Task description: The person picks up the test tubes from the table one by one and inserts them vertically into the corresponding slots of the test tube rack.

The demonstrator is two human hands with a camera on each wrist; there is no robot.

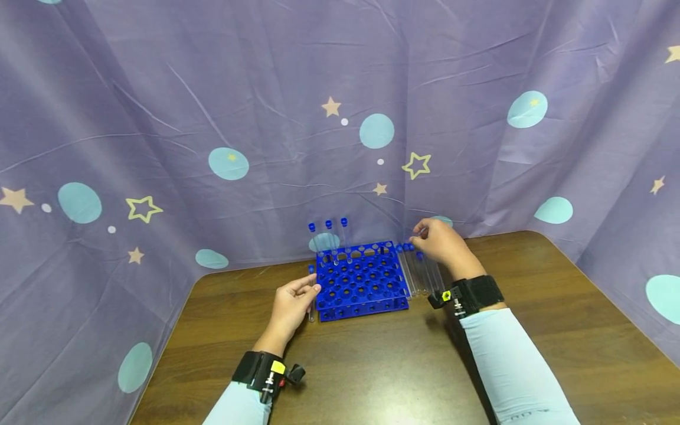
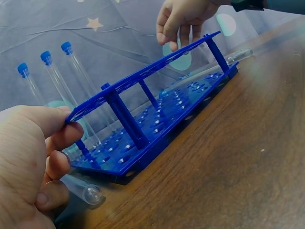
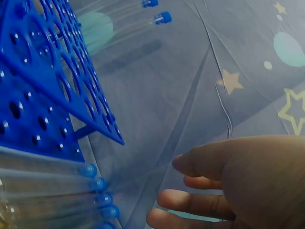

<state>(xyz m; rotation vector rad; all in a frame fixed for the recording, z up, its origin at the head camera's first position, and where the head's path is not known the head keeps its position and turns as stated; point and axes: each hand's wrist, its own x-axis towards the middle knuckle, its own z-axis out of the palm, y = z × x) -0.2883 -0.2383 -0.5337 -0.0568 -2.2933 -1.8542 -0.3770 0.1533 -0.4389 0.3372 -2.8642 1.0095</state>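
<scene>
A blue test tube rack (image 1: 363, 306) stands near the back of the table. My left hand (image 1: 291, 304) pinches the left end of its top plate between thumb and fingers. One capped test tube (image 2: 85, 188) lies beside the rack, under that hand. Three blue-capped test tubes (image 2: 59, 86) stand tilted in the rack's back row at the left. My right hand (image 1: 437, 241) is raised past the rack's right end, near the caps of several test tubes (image 3: 47, 176) lying there. Its fingers (image 3: 195, 202) are loosely bent with nothing between them.
The wooden table (image 1: 361, 366) has a rounded back right corner. Behind it hangs a purple curtain (image 1: 287, 77) with stars and teal spots, close to the rack's back side. Black straps (image 1: 478, 293) with small cameras sit on both wrists.
</scene>
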